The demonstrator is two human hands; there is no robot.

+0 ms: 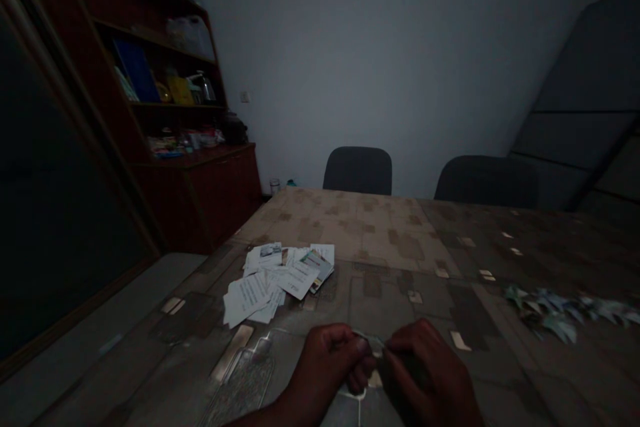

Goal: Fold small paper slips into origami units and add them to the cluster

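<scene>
My left hand (340,357) and my right hand (425,367) are close together over the near part of the table. Between their pinched fingertips runs a thin pale strip (369,336), gripped from both sides. It looks like folded paper, but the dim light and my fingers hide most of it. Beyond my left hand lies a loose, overlapping pile of printed cards (280,280), pale with text and a few pictures. Off to the right, a row of crumpled or folded paper pieces (565,313) stretches along the table.
A patterned tablecloth (350,220) covers the table. Two dark chairs (358,170) stand at its far side, against a pale wall. At the left is a red-brown cabinet (200,190) with a kettle (207,88) and other goods on its shelves.
</scene>
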